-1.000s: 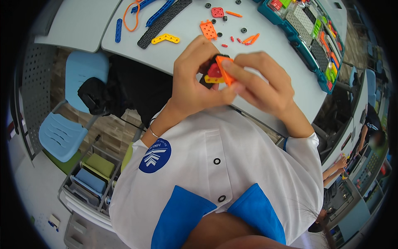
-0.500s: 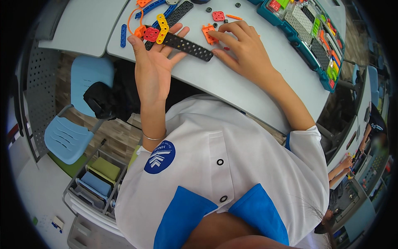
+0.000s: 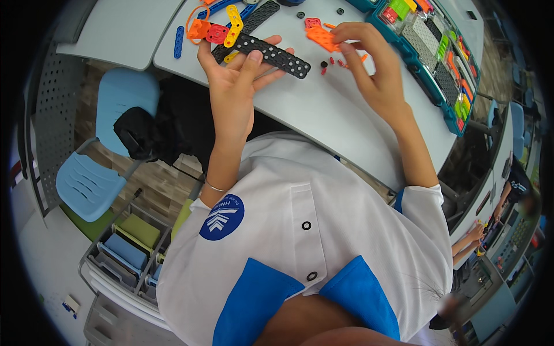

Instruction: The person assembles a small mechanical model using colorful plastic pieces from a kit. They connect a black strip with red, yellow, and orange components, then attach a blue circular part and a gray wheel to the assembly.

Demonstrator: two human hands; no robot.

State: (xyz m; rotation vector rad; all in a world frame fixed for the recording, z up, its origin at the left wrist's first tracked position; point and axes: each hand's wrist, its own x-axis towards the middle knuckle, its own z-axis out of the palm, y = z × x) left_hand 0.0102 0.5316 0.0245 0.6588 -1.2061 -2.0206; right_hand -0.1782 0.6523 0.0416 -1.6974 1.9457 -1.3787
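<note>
The left hand (image 3: 234,78) lies flat on the grey desk (image 3: 323,115) with the fingers spread. Its fingertips rest on a long black perforated strip (image 3: 271,53), which lies across the desk just at the far side of the hand. The thumb is near an orange bracket (image 3: 199,27) and a small red round piece (image 3: 217,33). A yellow perforated strip (image 3: 232,17) lies on top of the black parts there, and a short blue strip (image 3: 179,41) lies to the left, apart from the others.

The right hand (image 3: 372,69) is curled, with the fingertips pressed together on a flat orange plate (image 3: 321,38) on the desk. Whether it really pinches the plate or only touches it, I cannot tell. Some small red and black pieces (image 3: 327,64) are scattered just near this plate. At the far right stands a teal sorting box (image 3: 438,63) with many compartments of coloured parts.
</note>
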